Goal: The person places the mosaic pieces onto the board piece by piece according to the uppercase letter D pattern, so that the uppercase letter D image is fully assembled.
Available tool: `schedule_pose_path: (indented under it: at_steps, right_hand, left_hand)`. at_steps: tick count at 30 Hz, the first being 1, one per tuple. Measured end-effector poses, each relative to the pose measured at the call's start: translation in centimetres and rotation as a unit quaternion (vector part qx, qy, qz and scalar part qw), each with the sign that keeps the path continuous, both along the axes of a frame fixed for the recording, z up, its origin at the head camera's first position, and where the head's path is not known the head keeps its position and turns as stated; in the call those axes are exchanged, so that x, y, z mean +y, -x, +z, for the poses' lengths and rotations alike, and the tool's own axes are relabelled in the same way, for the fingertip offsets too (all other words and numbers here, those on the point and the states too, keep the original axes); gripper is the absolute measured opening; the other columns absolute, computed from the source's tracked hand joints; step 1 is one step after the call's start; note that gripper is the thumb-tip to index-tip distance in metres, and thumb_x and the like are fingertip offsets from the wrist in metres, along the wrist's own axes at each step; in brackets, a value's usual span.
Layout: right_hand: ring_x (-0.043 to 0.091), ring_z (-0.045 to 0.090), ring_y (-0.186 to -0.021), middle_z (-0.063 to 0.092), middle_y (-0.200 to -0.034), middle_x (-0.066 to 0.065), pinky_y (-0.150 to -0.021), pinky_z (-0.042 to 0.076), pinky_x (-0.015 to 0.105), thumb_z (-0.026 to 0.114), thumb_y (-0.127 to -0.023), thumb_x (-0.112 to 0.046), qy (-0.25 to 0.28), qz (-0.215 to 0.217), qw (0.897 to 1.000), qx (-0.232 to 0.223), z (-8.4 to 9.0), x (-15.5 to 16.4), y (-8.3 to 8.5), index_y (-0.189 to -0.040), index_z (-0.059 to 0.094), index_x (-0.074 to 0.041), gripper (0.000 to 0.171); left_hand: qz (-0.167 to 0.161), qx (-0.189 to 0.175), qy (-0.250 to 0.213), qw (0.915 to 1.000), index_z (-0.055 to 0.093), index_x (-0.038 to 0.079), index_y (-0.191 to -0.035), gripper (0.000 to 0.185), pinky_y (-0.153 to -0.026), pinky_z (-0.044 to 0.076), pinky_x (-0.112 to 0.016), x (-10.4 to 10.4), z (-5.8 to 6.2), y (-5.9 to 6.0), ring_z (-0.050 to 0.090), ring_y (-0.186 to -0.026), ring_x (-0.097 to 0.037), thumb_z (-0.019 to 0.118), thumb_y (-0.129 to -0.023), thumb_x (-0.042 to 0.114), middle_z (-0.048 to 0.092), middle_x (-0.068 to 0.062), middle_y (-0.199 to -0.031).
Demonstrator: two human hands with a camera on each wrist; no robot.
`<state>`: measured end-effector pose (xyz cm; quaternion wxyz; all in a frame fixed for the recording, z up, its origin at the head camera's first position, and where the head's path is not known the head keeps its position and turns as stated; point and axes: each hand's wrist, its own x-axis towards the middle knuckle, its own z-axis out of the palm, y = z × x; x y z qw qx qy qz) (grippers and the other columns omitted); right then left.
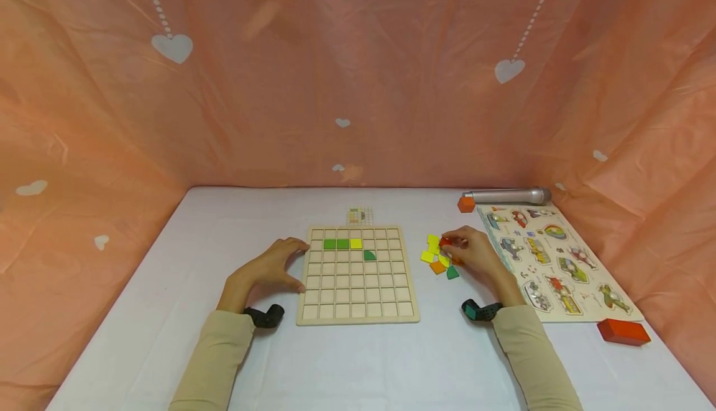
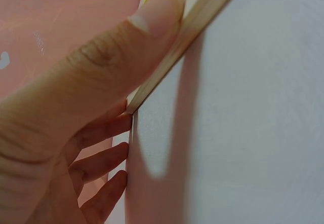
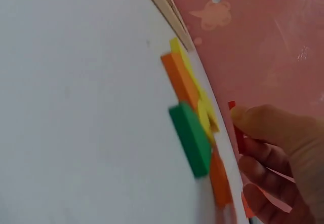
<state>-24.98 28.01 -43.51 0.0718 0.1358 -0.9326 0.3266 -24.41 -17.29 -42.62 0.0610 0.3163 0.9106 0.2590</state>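
Observation:
A wooden grid board (image 1: pixel 358 293) lies in the middle of the white table. It carries two green tiles (image 1: pixel 336 244), a yellow tile (image 1: pixel 355 243) and a dark green curved tile (image 1: pixel 370 255). My left hand (image 1: pixel 293 267) rests against the board's left edge, fingers spread; in the left wrist view the thumb (image 2: pixel 152 21) presses on the board edge (image 2: pixel 202 19). To the right of the board my right hand (image 1: pixel 450 248) pinches a red tile (image 1: pixel 445 242) over a small pile of yellow, orange and green tiles (image 1: pixel 436 258). The right wrist view shows the red tile (image 3: pixel 235 133) between thumb and fingers, beside a green tile (image 3: pixel 191 140).
A picture peg puzzle (image 1: pixel 554 262) lies at the right. Behind it lie a silver cylinder (image 1: pixel 506 196) and an orange block (image 1: pixel 466 204). A red block (image 1: pixel 623 331) sits near the front right. A small pattern card (image 1: pixel 360 216) lies behind the board. Pink sheeting walls the table.

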Motion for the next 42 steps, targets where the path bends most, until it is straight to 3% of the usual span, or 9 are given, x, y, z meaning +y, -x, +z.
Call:
schedule_pose_path:
  at_steps: [6, 13, 19, 32, 42]
  right_hand:
    - [0.022, 0.059, -0.084, 0.065, -0.094, 0.008, -0.072, 0.052, 0.033, 0.074, -0.079, -0.012, 0.038, 0.031, 0.998, 0.040, 1.2, -2.9, -0.2, -0.104, 0.070, -0.002, 0.027]
    - [0.020, 0.060, -0.082, 0.064, -0.087, 0.003, -0.067, 0.052, 0.032, 0.076, -0.075, -0.012, 0.049, 0.112, 0.990, 0.069, 1.9, -7.4, -0.7, -0.099, 0.071, -0.005, 0.025]
    - [0.019, 0.059, -0.082, 0.065, -0.089, 0.001, -0.070, 0.051, 0.030, 0.075, -0.075, -0.008, 0.063, 0.162, 0.984, 0.038, 1.3, -10.6, -1.0, -0.099, 0.071, -0.005, 0.024]
    - [0.012, 0.056, -0.081, 0.065, -0.096, -0.002, -0.070, 0.050, 0.024, 0.076, -0.078, -0.017, 0.036, 0.189, 0.981, -0.010, 0.0, -13.1, -0.9, -0.097, 0.071, -0.011, 0.021]
    - [0.012, 0.056, -0.088, 0.066, -0.091, -0.005, -0.076, 0.049, 0.025, 0.075, -0.078, -0.018, 0.025, 0.210, 0.977, 0.020, -0.6, -13.3, -0.7, -0.090, 0.073, -0.013, 0.013]
  left_hand:
    - [-0.001, 0.002, 0.004, 1.0000, 0.048, -0.005, -0.128, 0.086, -0.104, 0.033, -0.050, 0.0, -0.1, 0.2, 0.041, -0.120, -0.037, 0.087, -0.059, 0.030, 0.048, -0.020, -0.130]
    - [0.003, -0.003, 0.012, 0.9999, 0.048, -0.004, -0.129, 0.088, -0.104, 0.032, -0.050, 0.0, -0.3, 0.2, 0.040, -0.122, -0.037, 0.087, -0.059, 0.032, 0.047, -0.020, -0.132]
    - [0.004, -0.005, 0.013, 0.9999, 0.048, -0.004, -0.129, 0.088, -0.104, 0.032, -0.050, 0.1, -0.3, 0.2, 0.040, -0.122, -0.037, 0.087, -0.059, 0.032, 0.047, -0.020, -0.132]
    - [0.006, -0.005, 0.012, 0.9999, 0.048, -0.004, -0.128, 0.088, -0.104, 0.033, -0.049, 0.1, -0.2, 0.2, 0.040, -0.121, -0.036, 0.087, -0.059, 0.032, 0.047, -0.019, -0.131]
    - [0.002, 0.003, 0.015, 0.9999, 0.048, -0.004, -0.128, 0.088, -0.104, 0.033, -0.049, 0.1, -0.2, 0.2, 0.041, -0.121, -0.037, 0.087, -0.059, 0.033, 0.048, -0.020, -0.131]
